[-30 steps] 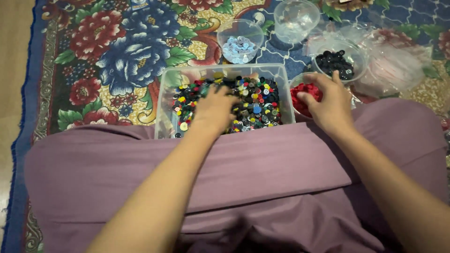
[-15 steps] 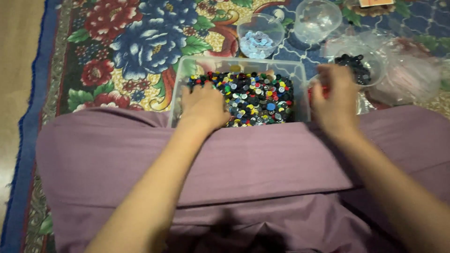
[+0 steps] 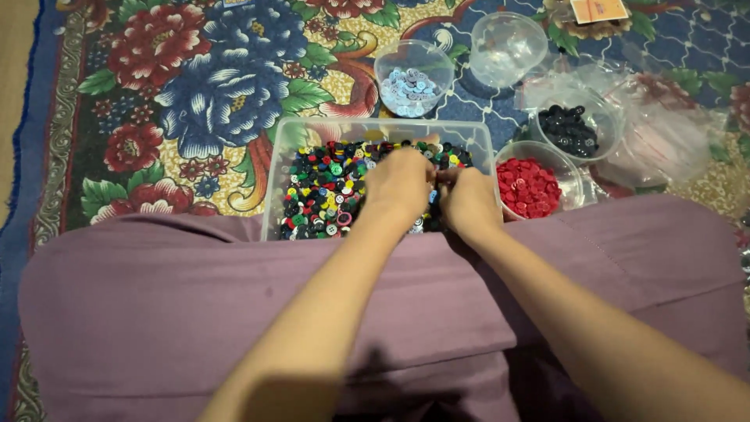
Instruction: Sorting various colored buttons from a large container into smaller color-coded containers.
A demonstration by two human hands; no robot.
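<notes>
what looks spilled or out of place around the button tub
Nothing stands out. The mixed buttons sit inside the clear tub, where the left hand and right hand both rest. The red buttons, black buttons and pale blue buttons stay in their bowls.

The bin (image 3: 301,137) at centre is clear, smooth plastic, slightly frosted. The buttons (image 3: 324,187) in it look like glossy hard plastic. The bowls (image 3: 508,43) at upper right are clear glossy plastic too. The bags (image 3: 664,141) at right are thin crinkled plastic film with a sheen. The rug (image 3: 180,86) is matt woven cloth. The purple garment (image 3: 195,312) across the bottom is smooth matt cloth.
</notes>
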